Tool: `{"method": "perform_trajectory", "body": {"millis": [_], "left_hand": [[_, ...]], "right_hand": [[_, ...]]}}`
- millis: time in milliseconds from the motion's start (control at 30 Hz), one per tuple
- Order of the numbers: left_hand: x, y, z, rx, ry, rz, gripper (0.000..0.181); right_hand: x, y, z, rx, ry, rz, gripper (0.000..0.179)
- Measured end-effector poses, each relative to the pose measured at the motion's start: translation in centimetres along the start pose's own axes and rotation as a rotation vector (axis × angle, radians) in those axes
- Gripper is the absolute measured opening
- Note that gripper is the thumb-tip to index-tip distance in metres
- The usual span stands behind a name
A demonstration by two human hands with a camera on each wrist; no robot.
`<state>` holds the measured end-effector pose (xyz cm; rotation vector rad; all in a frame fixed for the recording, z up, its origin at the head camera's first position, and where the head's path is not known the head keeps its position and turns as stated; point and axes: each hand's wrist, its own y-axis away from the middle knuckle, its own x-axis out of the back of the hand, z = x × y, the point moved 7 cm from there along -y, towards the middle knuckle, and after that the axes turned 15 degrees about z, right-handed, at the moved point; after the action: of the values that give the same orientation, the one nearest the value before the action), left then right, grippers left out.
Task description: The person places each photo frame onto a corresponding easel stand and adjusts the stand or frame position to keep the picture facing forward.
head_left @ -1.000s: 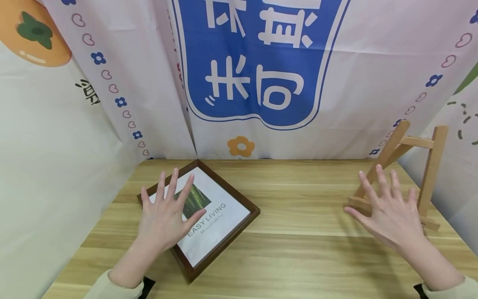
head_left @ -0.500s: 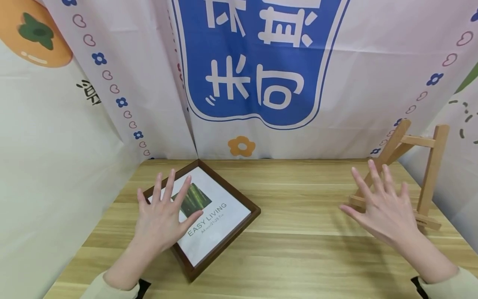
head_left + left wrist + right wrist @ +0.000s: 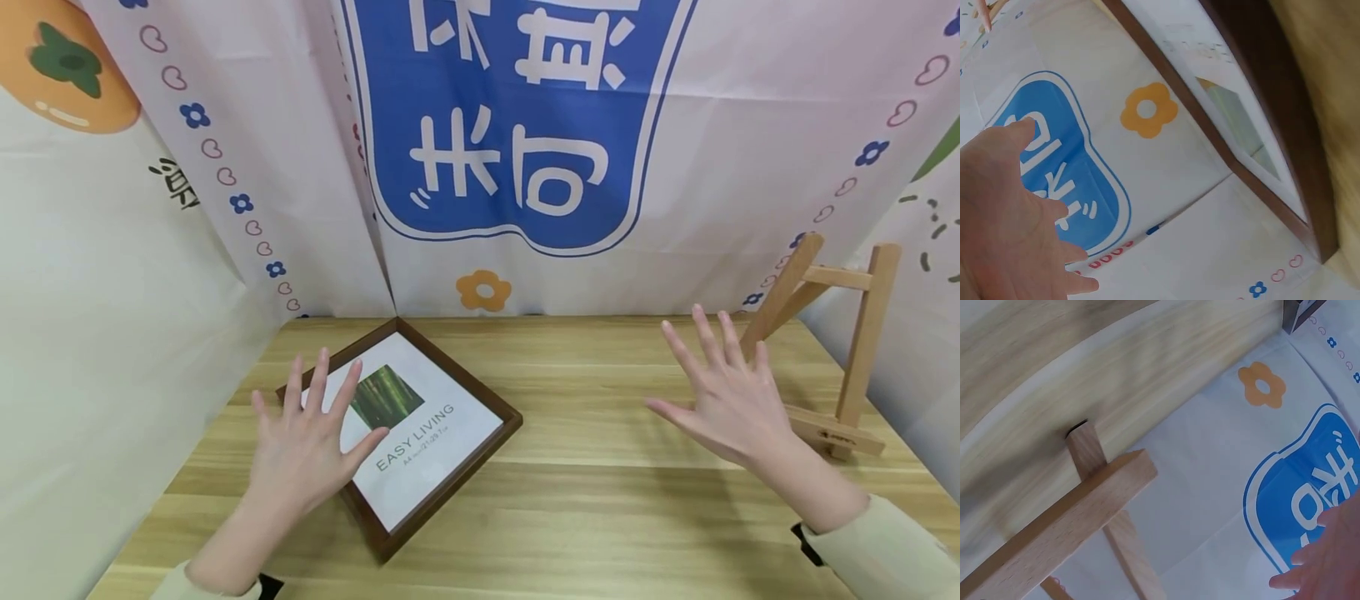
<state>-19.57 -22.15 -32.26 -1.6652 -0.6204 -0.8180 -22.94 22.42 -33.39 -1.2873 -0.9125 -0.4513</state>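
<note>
A dark brown picture frame [image 3: 450,490] lies flat and turned cornerwise on the left half of the table, its white sheet reading "EASY LIVING" under a green picture. Over its left corner hovers my left hand [image 3: 303,454], fingers spread, holding nothing; the left wrist view shows this hand [image 3: 1010,219] apart from the frame [image 3: 1285,112]. At the right stands a small wooden easel [image 3: 858,350]. My right hand [image 3: 738,408], also spread and holding nothing, is in front of the easel's left leg and hides part of it. In the right wrist view a gap separates the hand [image 3: 1335,556] from the easel [image 3: 1066,522].
The wood-grain table [image 3: 570,500] meets a white printed cloth [image 3: 697,208] hung along the back. More cloth [image 3: 112,333] closes off the left side, and another sheet borders the right beyond the easel.
Both hands have drifted left, the right one farther, baring more of the easel's lower ledge. The left hand now covers less of the green picture. Frame and easel stay put.
</note>
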Motion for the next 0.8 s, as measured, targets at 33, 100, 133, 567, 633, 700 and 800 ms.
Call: {"method": "perform_trajectory", "body": {"millis": [33, 100, 133, 567, 633, 700, 800], "left_hand": [[0.0, 0.2, -0.1, 0.005, -0.005, -0.003, 0.091], [-0.1, 0.5, -0.5, 0.016, -0.013, -0.012, 0.092], [-0.1, 0.7, -0.6, 0.020, -0.015, -0.014, 0.092], [-1.0, 3.0, -2.1, 0.079, -0.021, -0.034, 0.094], [-1.1, 3.3, -2.1, 0.081, -0.022, -0.032, 0.094], [-1.2, 3.6, -2.2, 0.081, -0.022, -0.033, 0.094], [-1.5, 4.1, -2.3, 0.081, -0.025, -0.046, 0.094]], "right_hand": [[-0.2, -0.1, -0.2, 0.000, 0.000, -0.009, 0.098], [-0.6, -0.4, -0.7, 0.005, 0.000, -0.023, 0.098], [-0.8, -0.5, -0.9, 0.006, -0.005, -0.029, 0.098], [-3.3, -3.2, -3.7, 0.046, -0.040, -0.070, 0.094], [-3.6, -3.7, -4.3, 0.060, -0.041, -0.081, 0.095], [-3.9, -4.3, -4.9, 0.075, -0.050, -0.089, 0.095], [-4.4, -4.9, -5.7, 0.088, -0.061, -0.104, 0.094]]}}
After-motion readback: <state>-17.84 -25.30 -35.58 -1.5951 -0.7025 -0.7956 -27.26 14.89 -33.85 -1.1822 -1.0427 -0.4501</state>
